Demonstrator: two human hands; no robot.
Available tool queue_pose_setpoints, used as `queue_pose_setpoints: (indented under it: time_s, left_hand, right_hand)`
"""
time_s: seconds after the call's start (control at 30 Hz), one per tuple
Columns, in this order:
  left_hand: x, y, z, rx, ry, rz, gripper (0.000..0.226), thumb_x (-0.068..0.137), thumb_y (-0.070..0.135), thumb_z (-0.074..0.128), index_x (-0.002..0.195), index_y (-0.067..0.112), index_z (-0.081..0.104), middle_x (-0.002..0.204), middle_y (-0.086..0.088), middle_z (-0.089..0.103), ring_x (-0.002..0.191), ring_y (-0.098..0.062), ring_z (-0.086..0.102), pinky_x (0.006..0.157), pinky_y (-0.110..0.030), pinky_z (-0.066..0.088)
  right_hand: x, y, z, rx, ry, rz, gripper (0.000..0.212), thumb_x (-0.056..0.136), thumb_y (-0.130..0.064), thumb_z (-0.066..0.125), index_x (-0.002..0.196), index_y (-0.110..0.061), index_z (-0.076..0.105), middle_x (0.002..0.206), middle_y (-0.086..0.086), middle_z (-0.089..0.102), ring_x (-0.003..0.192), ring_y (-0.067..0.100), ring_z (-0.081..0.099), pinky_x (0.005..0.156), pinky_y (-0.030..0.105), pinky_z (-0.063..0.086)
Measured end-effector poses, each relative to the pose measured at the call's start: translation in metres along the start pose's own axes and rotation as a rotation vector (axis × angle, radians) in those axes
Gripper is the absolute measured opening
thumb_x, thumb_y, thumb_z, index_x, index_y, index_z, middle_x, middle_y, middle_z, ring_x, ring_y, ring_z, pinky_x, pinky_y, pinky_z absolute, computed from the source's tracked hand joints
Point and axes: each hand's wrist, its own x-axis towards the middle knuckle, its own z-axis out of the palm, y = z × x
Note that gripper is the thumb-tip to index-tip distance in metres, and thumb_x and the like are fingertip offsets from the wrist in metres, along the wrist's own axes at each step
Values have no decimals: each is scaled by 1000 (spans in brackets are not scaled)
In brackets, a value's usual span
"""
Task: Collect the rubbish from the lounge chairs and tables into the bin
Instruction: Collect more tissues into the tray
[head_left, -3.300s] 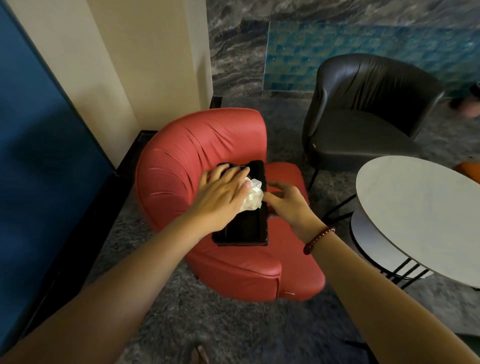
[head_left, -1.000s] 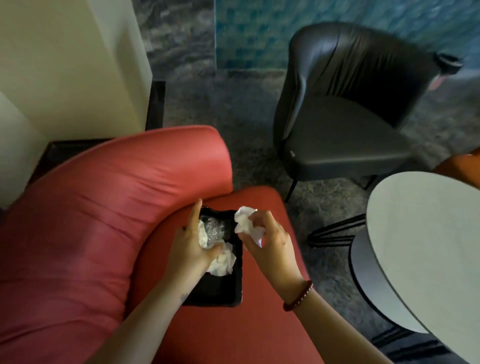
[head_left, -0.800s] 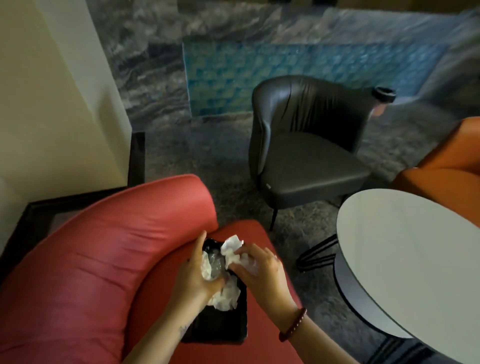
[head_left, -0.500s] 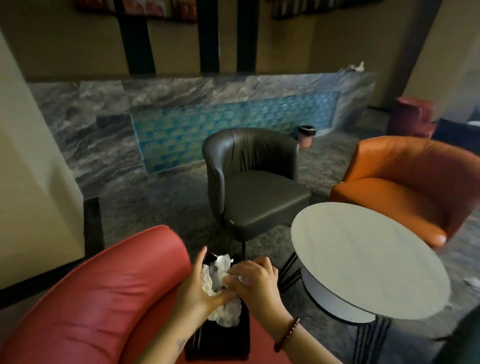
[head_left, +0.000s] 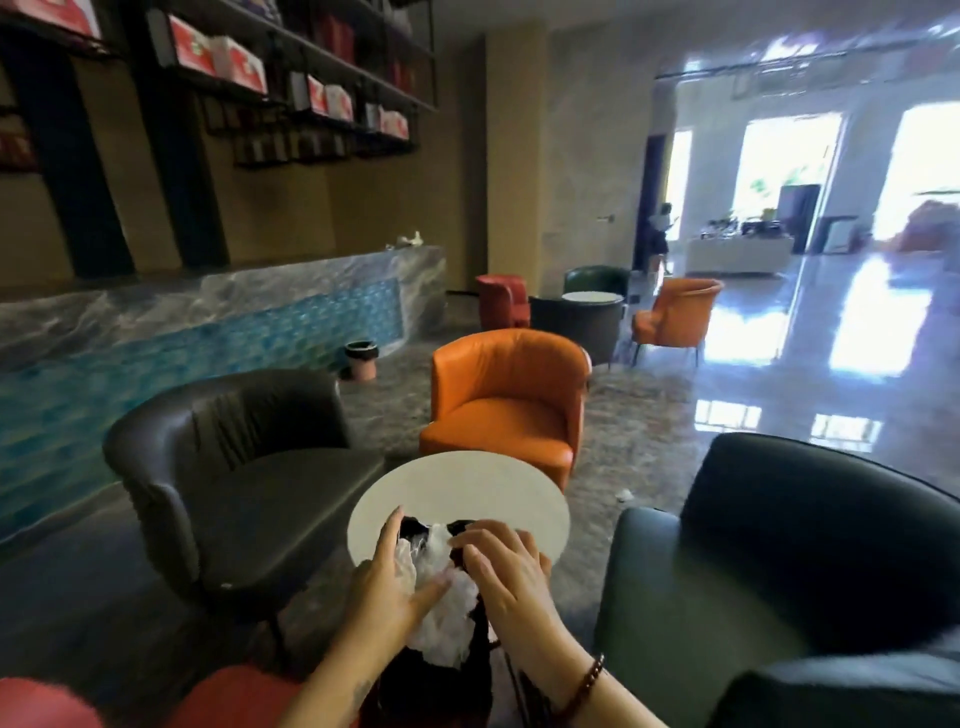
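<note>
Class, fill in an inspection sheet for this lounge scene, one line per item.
Surface: round white table, among the chairs.
Job's things: black tray heaped with white rubbish; pink bin by the counter.
Clutter: white scrap on the floor; paper on the counter.
Hands: left hand grips the tray; right hand presses the rubbish.
Cables: nothing seen.
Surroundings: black chair, orange chair, green chair, shelves, distant person.
</note>
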Motion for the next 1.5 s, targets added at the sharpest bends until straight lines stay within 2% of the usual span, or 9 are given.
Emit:
queue_pose_setpoints:
  time_s: [0.07, 0.13, 0.37, 0.57, 0.83, 1.0, 1.13, 1.27, 1.5]
  left_hand:
    - [5, 40, 33, 55, -67, 14, 92, 76, 51, 64, 146, 28, 8, 138, -9, 48, 122, -24, 49, 88, -21, 38]
    - [7, 84, 71, 85, -123, 50, 92, 77, 54, 62, 145, 30, 5, 138, -9, 48, 122, -25, 49, 91, -25, 39]
    - [-14, 248, 255, 14, -276, 315, 87, 78, 46, 65, 145, 30, 12, 136, -8, 49, 121, -25, 50, 87, -21, 36]
    - [-44, 400, 418, -161, -513, 389, 91, 76, 43, 68, 144, 37, 9, 137, -11, 45, 123, -21, 46, 87, -18, 31]
    - [-38, 546, 587, -166, -620, 528, 92, 75, 50, 66, 145, 37, 7, 132, -9, 48, 122, -21, 46, 88, -22, 37]
    - [3, 625, 698, -149, -638, 585, 91, 78, 50, 64, 145, 37, 3, 140, -3, 44, 130, -26, 39, 98, -29, 37]
    - [55, 694, 775, -219, -629, 567, 92, 77, 49, 66, 144, 39, 5, 142, -9, 41, 128, -26, 41, 97, -29, 37]
    - [110, 761, 839, -256, -621, 561, 88, 78, 44, 67, 144, 38, 9, 142, -15, 40, 129, -29, 39, 98, -33, 38]
    - [200, 828, 954, -192, -541, 544, 88, 78, 45, 66, 144, 38, 7, 143, -12, 39, 130, -28, 39, 96, -32, 37]
  right_hand:
    - [-7, 22, -47, -49, 87, 29, 26, 97, -34, 36, 108, -33, 59, 117, -18, 47, 102, 2, 30, 79, 21, 16]
    - [-19, 47, -96, -74, 167, 69, 24, 96, -34, 38, 107, -33, 60, 113, -20, 47, 103, 3, 32, 81, 20, 17]
    - [-90, 168, -290, -212, 459, 230, 18, 92, -33, 48, 102, -33, 63, 108, -24, 51, 107, 4, 39, 87, 23, 23]
    - [-154, 263, -478, -436, 557, 259, 20, 89, -34, 51, 104, -29, 63, 109, -19, 55, 108, 6, 43, 93, 28, 30]
    - [-191, 385, -654, -607, 644, 321, 20, 90, -33, 51, 108, -31, 59, 109, -26, 46, 114, 1, 39, 89, 23, 25]
    - [-165, 480, -745, -622, 678, 357, 22, 89, -38, 47, 106, -33, 59, 106, -28, 45, 112, 0, 39, 84, 22, 20]
    - [-117, 548, -822, -660, 697, 340, 35, 81, -42, 40, 103, -28, 62, 105, -20, 52, 108, 7, 46, 83, 27, 25]
    - [-74, 615, -892, -669, 676, 315, 19, 90, -31, 51, 105, -27, 62, 111, -10, 58, 109, 11, 46, 85, 28, 25]
    - [1, 747, -974, -612, 636, 276, 20, 91, -32, 49, 109, -29, 58, 115, -12, 56, 112, 8, 42, 81, 23, 19]
